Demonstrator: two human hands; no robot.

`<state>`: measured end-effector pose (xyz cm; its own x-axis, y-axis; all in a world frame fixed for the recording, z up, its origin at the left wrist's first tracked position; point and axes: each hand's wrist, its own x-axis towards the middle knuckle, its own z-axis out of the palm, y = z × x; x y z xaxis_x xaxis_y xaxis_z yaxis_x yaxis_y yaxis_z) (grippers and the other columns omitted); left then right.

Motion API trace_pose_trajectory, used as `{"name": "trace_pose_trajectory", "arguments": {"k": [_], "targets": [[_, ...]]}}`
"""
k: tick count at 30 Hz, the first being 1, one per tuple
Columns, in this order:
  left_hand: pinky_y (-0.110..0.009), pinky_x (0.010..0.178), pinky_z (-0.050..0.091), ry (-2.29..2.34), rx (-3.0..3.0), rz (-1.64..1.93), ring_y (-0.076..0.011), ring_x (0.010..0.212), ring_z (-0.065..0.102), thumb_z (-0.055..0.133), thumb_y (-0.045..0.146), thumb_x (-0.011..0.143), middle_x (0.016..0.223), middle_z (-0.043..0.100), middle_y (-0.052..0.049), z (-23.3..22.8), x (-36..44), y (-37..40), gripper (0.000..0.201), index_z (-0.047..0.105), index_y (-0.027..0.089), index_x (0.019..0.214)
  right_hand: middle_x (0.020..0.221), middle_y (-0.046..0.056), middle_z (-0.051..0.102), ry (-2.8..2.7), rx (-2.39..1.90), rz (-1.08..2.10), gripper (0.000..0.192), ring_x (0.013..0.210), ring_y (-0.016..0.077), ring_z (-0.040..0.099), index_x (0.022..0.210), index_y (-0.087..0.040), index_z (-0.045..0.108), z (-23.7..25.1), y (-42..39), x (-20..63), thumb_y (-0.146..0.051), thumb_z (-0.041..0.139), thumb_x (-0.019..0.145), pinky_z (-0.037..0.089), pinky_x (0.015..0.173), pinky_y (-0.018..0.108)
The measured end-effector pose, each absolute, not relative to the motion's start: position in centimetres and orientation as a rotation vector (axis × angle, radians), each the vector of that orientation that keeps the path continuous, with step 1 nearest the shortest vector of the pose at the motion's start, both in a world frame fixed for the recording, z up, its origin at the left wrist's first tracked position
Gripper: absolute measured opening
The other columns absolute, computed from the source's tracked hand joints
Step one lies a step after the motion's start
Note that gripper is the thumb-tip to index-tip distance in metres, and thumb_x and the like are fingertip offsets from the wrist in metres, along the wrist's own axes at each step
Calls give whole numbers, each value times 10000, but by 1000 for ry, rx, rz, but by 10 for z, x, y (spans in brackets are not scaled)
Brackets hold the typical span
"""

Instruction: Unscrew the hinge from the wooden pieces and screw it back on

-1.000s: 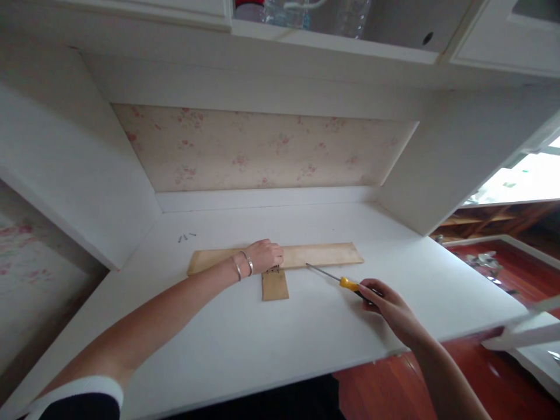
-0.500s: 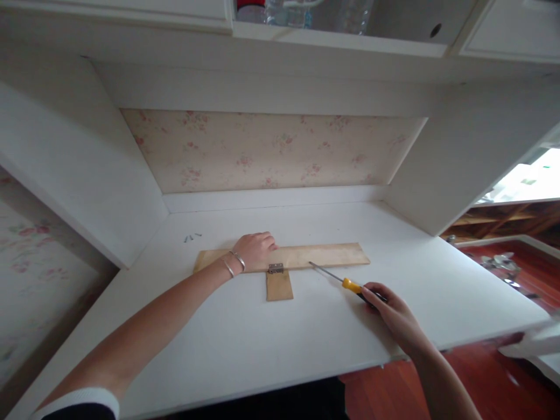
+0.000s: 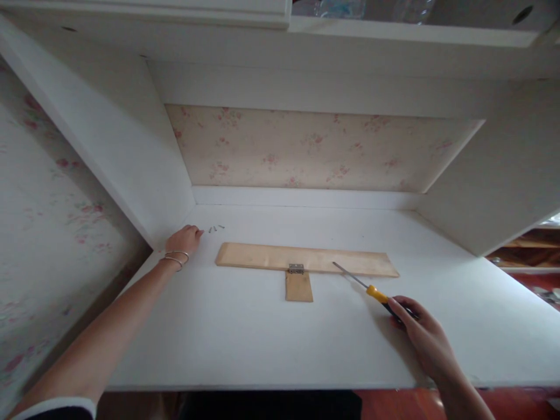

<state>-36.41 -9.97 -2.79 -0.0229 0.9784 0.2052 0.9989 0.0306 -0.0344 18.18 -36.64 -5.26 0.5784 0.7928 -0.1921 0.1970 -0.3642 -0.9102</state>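
Observation:
My right hand (image 3: 420, 326) is wrapped round the yellow and black handle of a screwdriver (image 3: 375, 291). Its metal tip lies over the right part of a long wooden board (image 3: 258, 256). A small metal hinge (image 3: 296, 268) sits at the board's front edge, where a short wooden piece (image 3: 299, 287) meets it. At the left, my left hand (image 3: 184, 239) rests by the counter with curled fingers, just beside several small screws (image 3: 215, 228). Whether anything is between those fingers is hidden.
The white counter (image 3: 245, 344) carries all of this. White side panels (image 3: 118, 134) stand left and right, with a flowered wall (image 3: 306, 149) behind. Overhead, a cabinet shelf (image 3: 394, 32) holds clear plastic bottles. Red flooring (image 3: 394, 405) shows below the front edge.
My left hand has left the wooden board and moved left to the screws. The right hand still grips the screwdriver over the board. The view has turned somewhat left.

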Motion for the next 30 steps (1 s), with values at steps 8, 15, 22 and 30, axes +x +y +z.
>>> {"name": "trace_pose_trajectory", "arguments": {"k": [8,15,22,30], "targets": [[-316,738,442,-2104,-2169,-125,-247,916,595,318,423,897,1030,609,-127,-42,-374,-77,431,658,160,932,749,11,649,-863,-1980,707,481,631,173,563,977,-229,625,-47,-365,174,-604,610,676,408,540,259],[-299,718,441,-2053,-2283,-106,-233,889,603,349,463,874,1029,633,-100,-38,-363,-63,424,683,207,923,743,10,651,-843,-2041,680,492,642,181,559,977,-237,625,-33,-366,161,-618,599,668,410,551,273],[-273,770,441,-2091,-2329,-170,-218,952,593,417,438,843,1085,635,-65,-39,-356,-57,362,669,233,1002,695,5,644,-872,-2032,645,475,650,191,565,977,-228,638,-39,-366,164,-586,606,666,409,573,285],[-283,901,411,-1910,-2409,-194,-210,1016,553,378,436,869,1155,536,-85,-45,-332,-49,459,553,225,1237,621,-14,592,-854,-2016,681,463,605,171,523,983,-234,631,-39,-367,163,-589,592,688,381,535,262]]}}
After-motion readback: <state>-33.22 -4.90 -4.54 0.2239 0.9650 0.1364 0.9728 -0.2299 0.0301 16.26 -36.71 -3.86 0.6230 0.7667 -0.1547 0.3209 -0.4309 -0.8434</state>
